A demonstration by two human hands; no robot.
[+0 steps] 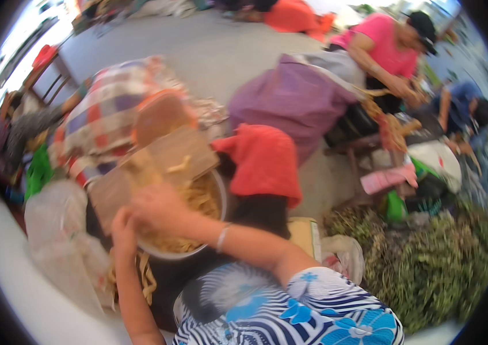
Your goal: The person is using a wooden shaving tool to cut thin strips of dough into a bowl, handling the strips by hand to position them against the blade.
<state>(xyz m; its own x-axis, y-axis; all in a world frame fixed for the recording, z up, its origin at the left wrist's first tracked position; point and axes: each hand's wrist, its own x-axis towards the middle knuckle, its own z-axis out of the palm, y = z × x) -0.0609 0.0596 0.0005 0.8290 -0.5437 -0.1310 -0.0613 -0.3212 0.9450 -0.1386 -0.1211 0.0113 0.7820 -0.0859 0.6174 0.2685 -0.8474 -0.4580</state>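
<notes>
A wooden board [195, 150] lies across a round, pale-rimmed basin [224, 198] between my legs. Pale yellow, curled strips [201, 201] fill the basin, and one more strip [180, 165] rests on the board. Over the board's near side, my right hand [160, 210] is smeared by motion, so its fingers cannot be read. Close against it, at the basin's left edge, is my left hand [123, 231], its fingers drawn together. Whatever they pinch is hidden or too small to name.
Beyond the board stand an orange plastic container [163, 118] and a checked cloth bundle [111, 92]. A red cloth [264, 161] covers my knee. A purple sack [287, 100] lies ahead, a whitish plastic bag [60, 221] left, leafy plants [428, 264] right. Two people [376, 49] work at far right.
</notes>
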